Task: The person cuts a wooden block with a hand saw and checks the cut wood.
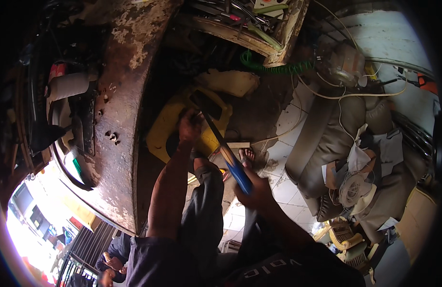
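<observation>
My right hand (pixel 257 191) is wrapped round the blue grip of a long tool (pixel 240 176). Above the grip the tool shows bare wood, then a dark length that runs up to the left; its far end is lost in shadow, so I cannot tell its kind. Beyond my knees my left hand (pixel 189 125) has its fingers curled in, close to the tool's dark end. What it holds, if anything, is hidden. Under and around it lies a yellow angular body (pixel 159 126) with dark openings, low by the floor.
A worn brown workbench (pixel 118 153) stands at my left with a white thread cone (pixel 70 86). Ahead is a wooden tray (pixel 230 34) of tools and a green coiled hose (pixel 273 67). Brown padded upholstery (pixel 321 143) lies right. A person (pixel 116 256) sits lower left.
</observation>
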`<state>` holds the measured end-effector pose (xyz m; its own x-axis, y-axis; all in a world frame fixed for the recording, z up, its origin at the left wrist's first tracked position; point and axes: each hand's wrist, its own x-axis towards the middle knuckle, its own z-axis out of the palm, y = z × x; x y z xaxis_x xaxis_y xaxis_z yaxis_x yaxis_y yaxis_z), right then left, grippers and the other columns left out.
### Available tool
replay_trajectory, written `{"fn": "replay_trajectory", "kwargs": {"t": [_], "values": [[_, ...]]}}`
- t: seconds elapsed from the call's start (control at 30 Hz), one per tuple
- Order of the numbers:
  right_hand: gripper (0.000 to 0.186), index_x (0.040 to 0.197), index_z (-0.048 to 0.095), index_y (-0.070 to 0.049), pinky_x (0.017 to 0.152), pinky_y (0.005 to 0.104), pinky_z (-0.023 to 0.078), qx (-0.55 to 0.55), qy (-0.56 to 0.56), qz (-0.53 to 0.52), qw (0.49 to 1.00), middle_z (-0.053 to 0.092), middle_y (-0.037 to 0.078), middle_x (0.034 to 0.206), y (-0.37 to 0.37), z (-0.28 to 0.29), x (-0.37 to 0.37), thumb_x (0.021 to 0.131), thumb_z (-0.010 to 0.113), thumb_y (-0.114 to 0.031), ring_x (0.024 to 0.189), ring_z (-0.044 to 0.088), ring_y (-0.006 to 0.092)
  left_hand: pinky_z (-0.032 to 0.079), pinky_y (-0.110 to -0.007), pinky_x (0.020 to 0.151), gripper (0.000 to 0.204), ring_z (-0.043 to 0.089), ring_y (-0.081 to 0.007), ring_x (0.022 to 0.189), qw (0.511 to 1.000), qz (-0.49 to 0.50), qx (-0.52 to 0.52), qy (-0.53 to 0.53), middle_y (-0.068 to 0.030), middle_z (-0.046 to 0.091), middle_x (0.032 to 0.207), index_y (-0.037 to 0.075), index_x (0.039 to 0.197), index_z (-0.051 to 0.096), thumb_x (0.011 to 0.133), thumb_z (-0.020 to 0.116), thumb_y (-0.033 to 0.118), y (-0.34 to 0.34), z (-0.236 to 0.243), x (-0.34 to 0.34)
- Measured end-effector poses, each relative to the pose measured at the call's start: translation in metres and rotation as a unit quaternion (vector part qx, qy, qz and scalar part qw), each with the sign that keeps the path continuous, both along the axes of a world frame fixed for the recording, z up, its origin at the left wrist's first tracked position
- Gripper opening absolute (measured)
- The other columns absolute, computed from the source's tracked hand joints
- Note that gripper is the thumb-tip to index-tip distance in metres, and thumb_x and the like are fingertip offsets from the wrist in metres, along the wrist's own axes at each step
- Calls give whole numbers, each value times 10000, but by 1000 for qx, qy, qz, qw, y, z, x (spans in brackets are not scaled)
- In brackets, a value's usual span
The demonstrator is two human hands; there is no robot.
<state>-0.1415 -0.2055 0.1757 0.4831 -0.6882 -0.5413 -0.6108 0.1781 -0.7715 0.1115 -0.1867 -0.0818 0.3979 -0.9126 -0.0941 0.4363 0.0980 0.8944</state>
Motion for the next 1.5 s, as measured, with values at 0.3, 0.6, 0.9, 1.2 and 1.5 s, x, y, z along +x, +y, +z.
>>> {"fn": "replay_trajectory", "kwargs": {"t": [0.3, 0.6, 0.9, 1.2, 1.5], "values": [[575, 1389, 547, -61, 701, 337, 568, -130, -40, 28, 990, 654, 110, 831, -7, -38, -7, 837, 701, -109, 724, 683, 241, 515, -231, 883, 361, 623, -124, 1090, 966, -105, 154, -181, -44, 602, 1200, 49, 1291, 531, 943, 627, 48, -6, -7, -3], [582, 1439, 518, -66, 794, 362, 576, 23, 35, 17, 999, 713, 154, 1114, 28, 104, -60, 880, 671, -124, 925, 735, 230, 509, -274, 935, 451, 620, -149, 1084, 976, -71, 138, -150, -52, 603, 1210, 33, 1329, 519, 900, 656, 61, -2, -2, -5], [637, 1469, 494, -85, 684, 332, 568, 25, 13, 18, 999, 711, 121, 933, 42, 59, -40, 858, 671, -120, 717, 690, 202, 493, -277, 942, 380, 629, -131, 1001, 964, -42, 187, -182, -44, 621, 1127, 12, 1208, 568, 831, 541, -21, 1, 26, 31], [609, 1424, 536, -77, 677, 332, 569, -93, 20, 42, 995, 722, 116, 938, -19, -35, 24, 840, 692, -150, 718, 713, 198, 485, -268, 870, 229, 587, -100, 952, 993, 30, 94, -63, -42, 640, 1037, 6, 1097, 601, 883, 665, 59, -13, 21, -8], [587, 1407, 546, -81, 655, 346, 568, 19, -31, -16, 999, 714, 75, 862, 18, 50, -37, 839, 691, -111, 719, 724, 216, 485, -265, 907, 291, 606, -104, 1003, 977, -53, 162, -130, -48, 636, 1073, 16, 1180, 596, 916, 694, 90, -13, 26, 13]]}}
